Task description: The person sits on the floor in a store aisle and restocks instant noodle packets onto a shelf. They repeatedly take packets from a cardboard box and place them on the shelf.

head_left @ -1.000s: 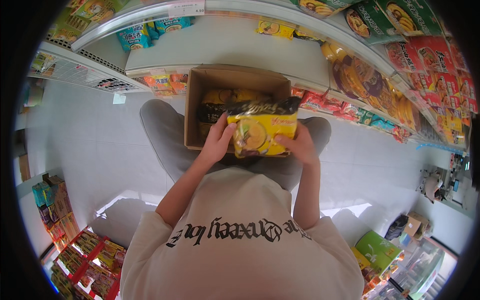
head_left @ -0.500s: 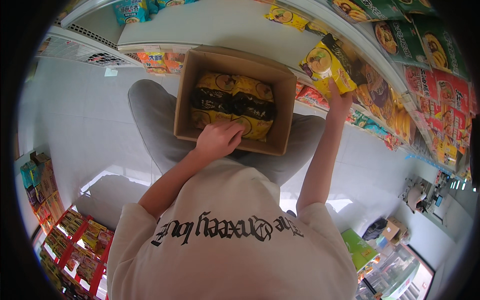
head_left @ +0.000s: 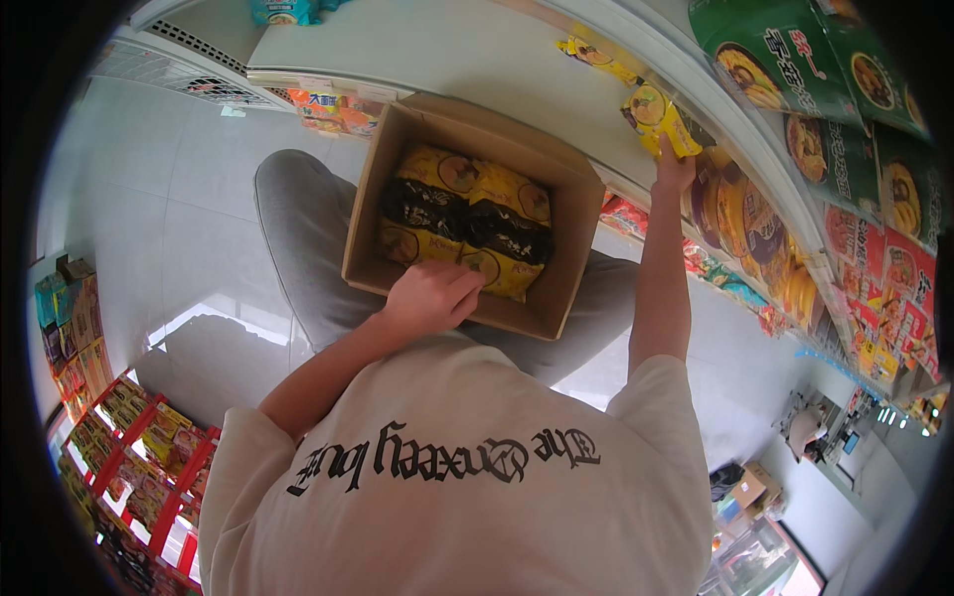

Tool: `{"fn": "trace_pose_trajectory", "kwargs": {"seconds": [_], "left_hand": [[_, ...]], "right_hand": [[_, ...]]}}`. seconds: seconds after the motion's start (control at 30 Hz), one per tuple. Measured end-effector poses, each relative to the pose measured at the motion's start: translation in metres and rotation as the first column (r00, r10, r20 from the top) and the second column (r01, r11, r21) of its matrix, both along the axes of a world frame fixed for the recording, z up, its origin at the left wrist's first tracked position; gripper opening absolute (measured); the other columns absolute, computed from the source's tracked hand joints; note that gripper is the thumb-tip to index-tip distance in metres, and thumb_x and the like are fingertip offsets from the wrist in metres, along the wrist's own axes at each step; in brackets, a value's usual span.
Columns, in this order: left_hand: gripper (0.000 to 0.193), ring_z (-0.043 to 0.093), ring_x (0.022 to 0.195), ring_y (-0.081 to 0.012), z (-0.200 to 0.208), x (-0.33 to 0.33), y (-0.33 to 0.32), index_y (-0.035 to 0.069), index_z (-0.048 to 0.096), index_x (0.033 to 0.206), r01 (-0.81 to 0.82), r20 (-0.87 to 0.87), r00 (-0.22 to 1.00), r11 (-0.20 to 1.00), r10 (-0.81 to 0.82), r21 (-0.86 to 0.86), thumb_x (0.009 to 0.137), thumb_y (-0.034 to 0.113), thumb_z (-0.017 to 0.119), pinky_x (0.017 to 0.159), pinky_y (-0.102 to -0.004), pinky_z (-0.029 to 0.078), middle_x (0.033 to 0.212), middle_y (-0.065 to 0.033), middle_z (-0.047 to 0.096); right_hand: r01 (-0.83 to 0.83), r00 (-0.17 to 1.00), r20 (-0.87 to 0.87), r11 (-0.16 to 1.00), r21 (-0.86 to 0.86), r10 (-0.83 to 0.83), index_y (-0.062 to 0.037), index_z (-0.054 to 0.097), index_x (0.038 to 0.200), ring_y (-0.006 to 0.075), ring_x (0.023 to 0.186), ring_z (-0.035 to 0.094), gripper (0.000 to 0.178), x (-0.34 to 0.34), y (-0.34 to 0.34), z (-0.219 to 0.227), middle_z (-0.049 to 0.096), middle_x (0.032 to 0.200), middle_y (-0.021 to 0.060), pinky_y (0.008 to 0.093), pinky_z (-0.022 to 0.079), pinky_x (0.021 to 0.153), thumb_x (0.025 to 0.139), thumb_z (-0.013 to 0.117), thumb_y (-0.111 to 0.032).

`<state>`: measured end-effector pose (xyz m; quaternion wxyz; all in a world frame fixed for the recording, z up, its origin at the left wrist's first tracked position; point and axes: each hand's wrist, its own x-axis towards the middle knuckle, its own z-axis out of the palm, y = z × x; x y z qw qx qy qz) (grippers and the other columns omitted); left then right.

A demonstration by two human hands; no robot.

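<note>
Tiled floor (head_left: 204, 189), open cardboard box (head_left: 497, 141), yellow-and-black packets (head_left: 482, 226) inside

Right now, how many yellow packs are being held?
1: a yellow pack in the right hand, by the shelf. The left hand, at the near edge of the cardboard box, shows none, its palm hidden.

Green packets (head_left: 775, 52) upper right; teal packets (head_left: 284, 11) upper left.

The yellow packet (head_left: 651, 107) (lower edge) is partly hidden by the right fingers (head_left: 668, 151).
</note>
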<state>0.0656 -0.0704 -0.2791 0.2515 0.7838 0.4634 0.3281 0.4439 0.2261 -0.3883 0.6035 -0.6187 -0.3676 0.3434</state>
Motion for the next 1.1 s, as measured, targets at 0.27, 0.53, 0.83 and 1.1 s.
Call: {"fn": "trace_pose_trajectory", "kwargs": {"seconds": [0.27,0.53,0.83,1.1], "left_hand": [[0.017,0.065,0.066,-0.0228,0.004,0.000,0.001,0.006,0.062,0.097,0.007,-0.057,0.998,1.000,-0.007,-0.001,0.080,0.009,0.067,0.058,-0.0354,0.052,0.075,-0.0044,0.063],[0.018,0.064,0.067,-0.0223,0.006,0.000,0.003,0.005,0.062,0.097,0.008,-0.082,0.997,1.000,-0.009,-0.006,0.081,0.011,0.066,0.058,-0.0356,0.052,0.075,-0.0045,0.061],[0.019,0.066,0.068,-0.0254,0.004,0.000,0.001,0.006,0.066,0.096,0.000,-0.099,0.995,0.999,-0.004,-0.046,0.078,0.006,0.069,0.060,-0.0364,0.054,0.078,-0.0059,0.066],[0.014,0.067,0.068,-0.0240,0.001,0.003,-0.004,0.005,0.066,0.093,-0.034,-0.144,0.989,0.998,0.027,-0.046,0.080,0.008,0.068,0.059,-0.0359,0.054,0.079,-0.0060,0.067]], "right_hand": [[-0.046,0.942,0.329,0.996,-0.074,0.068,0.0033,0.059,0.131,0.0183,0.104,0.067,0.061,0.052,0.047,-0.035,0.068,0.123,0.0124,0.0320,0.056,0.084,0.080,0.086,-0.016],[-0.050,0.787,0.614,0.998,-0.029,0.057,0.0034,0.054,0.136,0.0253,0.103,0.068,0.070,0.097,0.084,-0.067,0.065,0.125,0.0142,0.0355,0.062,0.072,0.078,0.086,-0.018],[0.048,0.269,0.963,0.999,0.018,-0.030,-0.0018,0.056,0.138,0.0289,0.112,0.066,0.083,0.097,0.101,-0.062,0.064,0.131,0.0171,0.0362,0.059,0.084,0.071,0.089,-0.039],[0.085,0.321,0.935,0.988,0.128,-0.149,-0.0043,0.062,0.132,0.0357,0.111,0.067,0.078,0.058,0.105,-0.034,0.066,0.130,0.0185,0.0407,0.053,0.095,0.070,0.087,-0.043]]}}
